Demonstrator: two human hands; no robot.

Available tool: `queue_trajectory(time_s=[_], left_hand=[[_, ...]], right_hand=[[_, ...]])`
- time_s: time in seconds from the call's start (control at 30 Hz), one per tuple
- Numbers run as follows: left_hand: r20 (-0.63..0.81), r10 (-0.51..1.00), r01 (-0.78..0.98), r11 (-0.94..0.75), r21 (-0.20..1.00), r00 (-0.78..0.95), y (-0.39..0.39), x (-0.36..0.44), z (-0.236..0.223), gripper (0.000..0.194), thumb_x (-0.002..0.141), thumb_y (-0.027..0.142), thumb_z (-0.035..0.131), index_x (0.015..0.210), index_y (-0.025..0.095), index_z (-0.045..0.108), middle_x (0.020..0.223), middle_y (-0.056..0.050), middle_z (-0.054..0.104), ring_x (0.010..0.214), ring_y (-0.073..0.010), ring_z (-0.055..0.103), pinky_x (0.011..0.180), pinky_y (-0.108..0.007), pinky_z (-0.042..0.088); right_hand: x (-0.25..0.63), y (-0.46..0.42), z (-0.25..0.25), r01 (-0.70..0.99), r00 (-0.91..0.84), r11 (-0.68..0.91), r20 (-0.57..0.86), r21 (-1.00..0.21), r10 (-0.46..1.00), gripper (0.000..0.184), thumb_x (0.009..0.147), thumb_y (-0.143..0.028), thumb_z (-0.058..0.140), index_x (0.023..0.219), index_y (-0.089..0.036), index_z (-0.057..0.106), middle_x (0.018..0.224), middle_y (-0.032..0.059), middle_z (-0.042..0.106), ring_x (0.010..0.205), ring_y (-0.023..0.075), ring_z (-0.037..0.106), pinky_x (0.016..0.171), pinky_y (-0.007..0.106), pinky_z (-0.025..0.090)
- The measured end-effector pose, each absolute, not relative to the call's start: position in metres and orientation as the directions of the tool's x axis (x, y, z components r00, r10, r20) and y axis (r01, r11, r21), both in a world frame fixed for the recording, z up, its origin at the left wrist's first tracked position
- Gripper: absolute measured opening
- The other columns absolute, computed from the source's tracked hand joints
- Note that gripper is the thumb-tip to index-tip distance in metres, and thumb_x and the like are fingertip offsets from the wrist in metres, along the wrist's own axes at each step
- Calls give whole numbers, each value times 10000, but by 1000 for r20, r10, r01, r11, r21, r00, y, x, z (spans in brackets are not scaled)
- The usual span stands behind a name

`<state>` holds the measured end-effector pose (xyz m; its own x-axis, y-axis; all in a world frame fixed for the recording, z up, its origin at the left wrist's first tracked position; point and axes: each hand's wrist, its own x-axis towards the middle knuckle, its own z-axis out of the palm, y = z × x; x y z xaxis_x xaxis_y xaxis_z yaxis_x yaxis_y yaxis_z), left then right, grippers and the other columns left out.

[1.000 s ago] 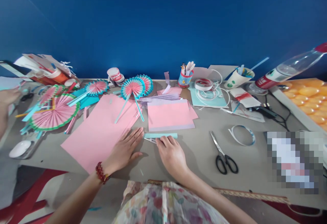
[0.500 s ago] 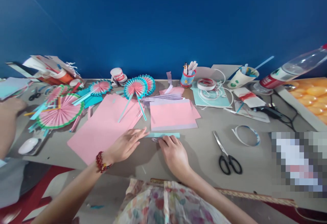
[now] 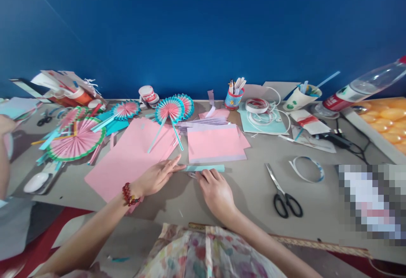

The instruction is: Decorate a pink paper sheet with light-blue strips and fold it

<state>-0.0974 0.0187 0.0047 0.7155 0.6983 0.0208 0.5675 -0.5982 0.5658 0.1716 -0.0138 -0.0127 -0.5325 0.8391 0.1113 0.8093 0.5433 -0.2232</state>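
A narrow light blue paper strip (image 3: 218, 168) lies across the table in front of me. My right hand (image 3: 216, 189) has its fingers curled together and pressed on the strip's lower edge. By those fingertips is a small whitish piece (image 3: 192, 175), too blurred to name. My left hand (image 3: 155, 177), with a red bead bracelet (image 3: 127, 194) at the wrist, has its fingers stretched out, their tips at the strip's left end. Just beyond the strip lies a pink sheet with lilac bands (image 3: 217, 143). A larger pink sheet (image 3: 119, 159) reaches under my left forearm.
Black-handled scissors (image 3: 281, 195) and a curled tape strip (image 3: 322, 176) lie to the right. Pleated paper fans (image 3: 169, 111), a pen cup (image 3: 234, 99), a paper cup (image 3: 300, 100) and a plastic bottle (image 3: 336, 100) line the back. Another person's arm (image 3: 4, 155) is at far left.
My left hand has its fingers slightly closer to the strip's left end. My right hand stays on the strip. The other person's arm has drawn away to the left.
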Motion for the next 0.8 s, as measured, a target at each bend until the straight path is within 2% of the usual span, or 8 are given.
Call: queue_trajectory(time_s=[0.33, 0.47, 0.57, 0.6, 0.67, 0.8], left_hand=[[10, 710, 569, -572, 590, 704, 17, -98, 4, 710, 1019, 126, 305, 1586, 270, -98, 1425, -54, 573, 1327, -200, 475, 1102, -422, 403], [13, 742, 635, -582, 508, 670, 15, -91, 2, 594, 1050, 217, 362, 1588, 290, 123, 1368, -60, 606, 1263, -221, 520, 1072, -413, 427], [74, 770, 682, -601, 417, 634, 13, -78, 0, 497, 1045, 307, 426, 1529, 278, 322, 1337, -74, 601, 1237, -246, 527, 1068, -432, 428], [95, 780, 698, -601, 389, 619, 12, -72, -1, 470, 1039, 332, 443, 1500, 263, 378, 1323, -82, 599, 1222, -254, 531, 1058, -437, 433], [120, 805, 734, -583, 348, 582, 12, -61, -1, 428, 1030, 363, 468, 1438, 236, 458, 1290, -95, 599, 1178, -260, 544, 1026, -437, 449], [142, 833, 770, -549, 324, 535, 16, -43, 1, 304, 1025, 337, 481, 1289, 215, 571, 1175, -86, 629, 1073, -251, 575, 942, -413, 477]], right_hand=[[156, -18, -10, 759, -597, 597, 88, -260, 797, 255, 954, -214, 585, 1201, -175, 633, 1047, 69, 646, 945, 232, 540, 808, 347, 457], [169, -26, -4, 683, -650, 648, 126, -336, 750, 241, 950, -182, 564, 1177, -208, 638, 1014, 51, 651, 913, 207, 558, 760, 317, 458], [195, -33, 0, 630, -643, 645, 175, -432, 746, 182, 957, -192, 516, 1062, -210, 664, 950, 50, 649, 883, 188, 572, 750, 298, 465], [206, -35, 0, 630, -617, 628, 196, -457, 762, 177, 968, -219, 500, 1024, -208, 668, 934, 56, 648, 879, 187, 579, 760, 298, 471], [228, -35, -1, 662, -535, 572, 228, -485, 813, 207, 978, -269, 500, 1084, -190, 659, 979, 80, 661, 909, 195, 604, 794, 307, 489], [262, -25, -5, 761, -336, 429, 271, -486, 902, 277, 972, -381, 521, 1129, -198, 656, 1022, 103, 684, 940, 227, 657, 814, 334, 520]])
